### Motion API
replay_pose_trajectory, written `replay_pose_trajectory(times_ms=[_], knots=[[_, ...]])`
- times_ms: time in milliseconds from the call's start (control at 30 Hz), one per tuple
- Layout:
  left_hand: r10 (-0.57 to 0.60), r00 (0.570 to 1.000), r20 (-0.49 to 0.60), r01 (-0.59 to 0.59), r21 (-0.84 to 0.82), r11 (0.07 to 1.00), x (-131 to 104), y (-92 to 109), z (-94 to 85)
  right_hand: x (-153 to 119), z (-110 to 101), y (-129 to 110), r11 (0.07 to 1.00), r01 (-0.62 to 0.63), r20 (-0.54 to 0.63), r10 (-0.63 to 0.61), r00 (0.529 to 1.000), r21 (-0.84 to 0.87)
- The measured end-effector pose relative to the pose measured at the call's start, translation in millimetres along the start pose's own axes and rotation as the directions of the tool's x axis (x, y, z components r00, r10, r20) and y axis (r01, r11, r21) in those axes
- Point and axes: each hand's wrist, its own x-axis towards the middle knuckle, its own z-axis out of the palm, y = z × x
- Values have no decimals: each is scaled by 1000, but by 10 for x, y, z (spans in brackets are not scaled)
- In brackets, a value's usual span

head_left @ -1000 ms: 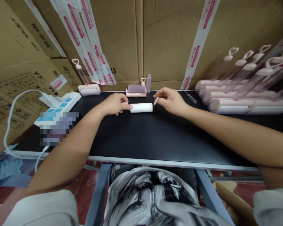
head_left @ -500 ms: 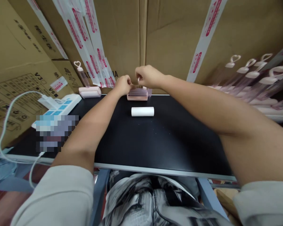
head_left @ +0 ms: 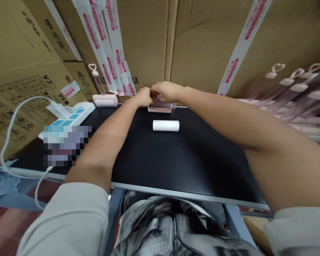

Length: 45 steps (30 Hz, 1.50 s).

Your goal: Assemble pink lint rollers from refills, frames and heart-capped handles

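A pink lint roller with a clear lilac cover (head_left: 160, 108) lies near the back edge of the black table (head_left: 186, 153). Just above it my left hand (head_left: 144, 97) and my right hand (head_left: 167, 91) meet, both with closed fingertips. What they pinch is mostly hidden; a small pinkish part shows between the fingers. A white paper roll (head_left: 165, 126) rests on its side in front of the lint roller, apart from both hands.
Another pink lint roller (head_left: 105, 100) with a heart-ended handle stands back left. Several more with heart handles (head_left: 293, 76) crowd the right side. A white power strip (head_left: 69, 119) with a cable and a blurred-out item (head_left: 66, 145) lie left. Cardboard boxes (head_left: 144, 42) wall the back.
My right hand has come down and closer to my left, so the fingertips now meet above the lint roller. The whole view has shifted slightly. The white roll stays on the table.
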Motion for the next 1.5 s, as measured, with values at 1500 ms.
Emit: replay_pose_trajectory(times_ms=[1500], knots=[[74,972,-224,-51,107,993,14,188,-111,-1087,-67,-362,847,35,-154,56,986,531]])
